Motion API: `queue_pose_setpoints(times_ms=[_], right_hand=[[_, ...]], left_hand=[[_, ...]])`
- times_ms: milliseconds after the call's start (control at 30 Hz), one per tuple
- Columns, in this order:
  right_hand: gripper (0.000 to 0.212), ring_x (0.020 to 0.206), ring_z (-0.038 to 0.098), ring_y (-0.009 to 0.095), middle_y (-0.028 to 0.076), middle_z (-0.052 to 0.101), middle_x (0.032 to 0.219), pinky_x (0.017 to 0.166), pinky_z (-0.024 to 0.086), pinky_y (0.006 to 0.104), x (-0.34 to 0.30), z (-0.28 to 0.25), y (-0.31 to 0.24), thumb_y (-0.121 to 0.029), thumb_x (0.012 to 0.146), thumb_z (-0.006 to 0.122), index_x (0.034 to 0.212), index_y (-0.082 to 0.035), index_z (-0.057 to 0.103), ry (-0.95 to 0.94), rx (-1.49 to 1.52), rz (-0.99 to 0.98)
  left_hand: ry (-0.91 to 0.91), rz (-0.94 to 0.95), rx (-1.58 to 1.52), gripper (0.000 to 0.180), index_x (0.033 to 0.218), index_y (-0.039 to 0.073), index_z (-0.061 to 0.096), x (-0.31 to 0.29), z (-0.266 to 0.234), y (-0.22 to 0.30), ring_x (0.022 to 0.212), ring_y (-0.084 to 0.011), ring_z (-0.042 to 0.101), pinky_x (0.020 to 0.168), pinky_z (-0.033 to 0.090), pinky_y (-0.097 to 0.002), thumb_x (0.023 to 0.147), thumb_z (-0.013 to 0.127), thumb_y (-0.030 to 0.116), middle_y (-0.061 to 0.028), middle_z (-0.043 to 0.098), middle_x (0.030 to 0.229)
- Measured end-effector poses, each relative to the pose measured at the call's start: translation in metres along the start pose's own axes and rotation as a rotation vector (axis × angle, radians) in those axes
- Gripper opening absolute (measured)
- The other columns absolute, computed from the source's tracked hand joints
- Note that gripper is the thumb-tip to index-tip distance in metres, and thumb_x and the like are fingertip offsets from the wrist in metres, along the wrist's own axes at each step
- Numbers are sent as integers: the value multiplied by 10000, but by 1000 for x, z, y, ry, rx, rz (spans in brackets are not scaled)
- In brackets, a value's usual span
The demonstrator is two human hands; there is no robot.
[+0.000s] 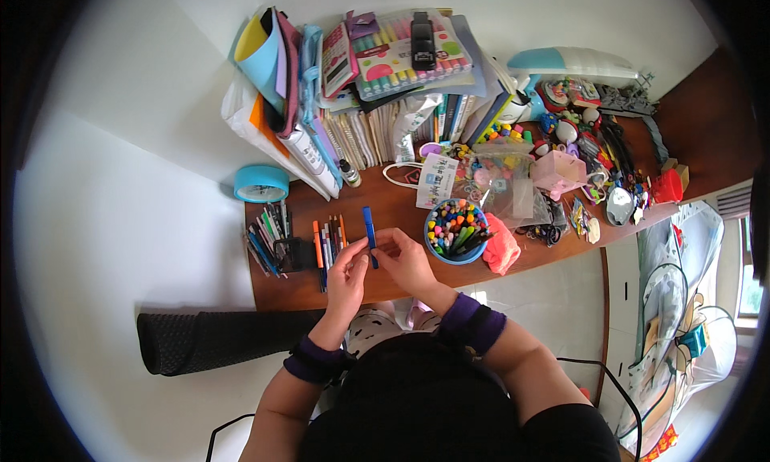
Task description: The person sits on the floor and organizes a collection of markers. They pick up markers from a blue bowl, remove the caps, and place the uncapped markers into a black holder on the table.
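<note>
A blue pen stands nearly upright over the brown desk, pinched between both hands. My left hand grips its lower end from the left. My right hand holds the same end from the right. Both wrists wear purple bands. Just left of the hands lies a row of loose pens and markers. A blue cup packed with coloured markers stands to the right of the hands.
A second pile of pens lies at the desk's left end, a blue tape roll behind it. Upright books and folders line the back. Toys and trinkets crowd the right. A pink cloth lies beside the cup.
</note>
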State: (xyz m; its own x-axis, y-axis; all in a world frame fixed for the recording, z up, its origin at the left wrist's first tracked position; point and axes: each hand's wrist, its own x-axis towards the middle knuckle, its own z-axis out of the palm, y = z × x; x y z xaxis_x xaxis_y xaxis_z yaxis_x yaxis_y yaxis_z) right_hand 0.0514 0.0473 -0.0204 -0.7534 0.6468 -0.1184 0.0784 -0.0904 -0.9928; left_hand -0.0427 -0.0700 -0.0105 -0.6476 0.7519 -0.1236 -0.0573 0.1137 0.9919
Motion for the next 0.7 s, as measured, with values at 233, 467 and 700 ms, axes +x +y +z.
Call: queue_pose_setpoints(times_ms=[233,467,700], right_hand=[[267,814,684,217,111,666,908,704,548,307,-32,-62,-31,30,805,673,1055,-22,596,161,-244,-270],[254,805,680,241,117,659,907,689,547,331,-55,-110,-9,25,787,689,1018,-27,601,336,-372,-332],[261,825,675,263,126,651,927,705,549,345,-63,-132,9,22,787,689,1029,-23,602,400,-445,-300]], left_hand=[[-179,52,-95,282,1236,-30,550,-1,54,24,1142,-163,568,989,432,-283,962,514,28,-99,606,1203],[-370,19,-65,304,1255,-23,523,-2,100,23,1176,-174,559,1001,431,-292,954,526,21,-111,598,1226],[-471,-4,18,336,1282,-16,502,3,122,5,1202,-180,541,1008,423,-306,948,516,15,-120,577,1275]])
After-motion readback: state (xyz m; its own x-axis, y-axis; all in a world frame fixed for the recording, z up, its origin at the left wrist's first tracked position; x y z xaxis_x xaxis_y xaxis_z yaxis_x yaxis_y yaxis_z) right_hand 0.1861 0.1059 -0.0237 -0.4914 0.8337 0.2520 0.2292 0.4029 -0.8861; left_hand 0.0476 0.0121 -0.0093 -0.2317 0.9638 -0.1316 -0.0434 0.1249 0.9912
